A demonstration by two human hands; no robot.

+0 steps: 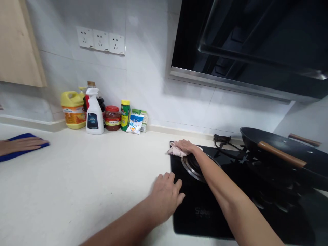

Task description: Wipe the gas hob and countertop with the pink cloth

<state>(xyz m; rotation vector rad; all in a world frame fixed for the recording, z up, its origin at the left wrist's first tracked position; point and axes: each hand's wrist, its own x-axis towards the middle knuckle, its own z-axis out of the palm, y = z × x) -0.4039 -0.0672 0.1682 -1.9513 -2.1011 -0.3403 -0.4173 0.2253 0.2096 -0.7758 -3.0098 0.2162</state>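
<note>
My right hand [185, 146] is closed on a pale pink cloth [175, 151]. It presses the cloth against the far left corner of a black glass gas hob [188, 215], behind the round metal burner ring [191, 169]. My right forearm crosses above that ring and hides part of it. My left hand [166, 194] holds nothing, its fingers apart and slightly bent. It is at the hob's left edge, over the white countertop [112, 191]; whether it touches the surface is hard to tell.
Another person's hand [24, 145] lies on a blue cloth [44, 145] at far left. Along the wall stand a yellow jug [73, 111], a white spray bottle [94, 114], a red-lidded jar [112, 118] and packets [135, 123]. A wok [269, 138] sits right, below the range hood [243, 41].
</note>
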